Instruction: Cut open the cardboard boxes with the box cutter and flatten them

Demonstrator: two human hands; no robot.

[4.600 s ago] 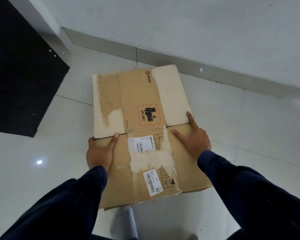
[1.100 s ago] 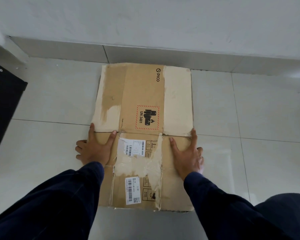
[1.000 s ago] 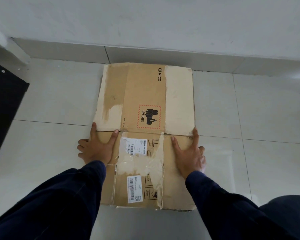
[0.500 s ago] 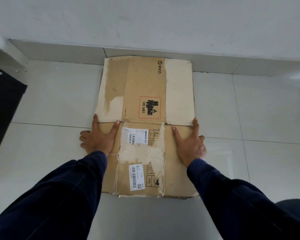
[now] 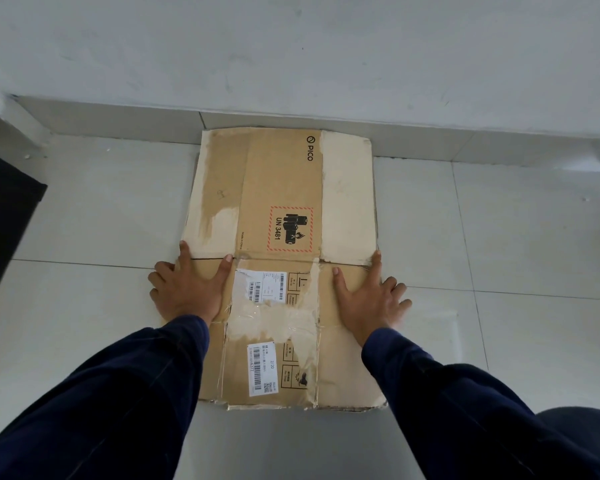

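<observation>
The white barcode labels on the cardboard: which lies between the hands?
The farther label, level with the left hand and right hand; the nearer label lies by the cardboard's near edge.

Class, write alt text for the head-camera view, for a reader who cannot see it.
A person's left hand and right hand press, fingers spread, on the side edges of a flattened cardboard box lying on a tiled floor. The box shows a PICO logo, a UN 3481 label and barcode stickers, and its far end meets the foot of the wall.
</observation>
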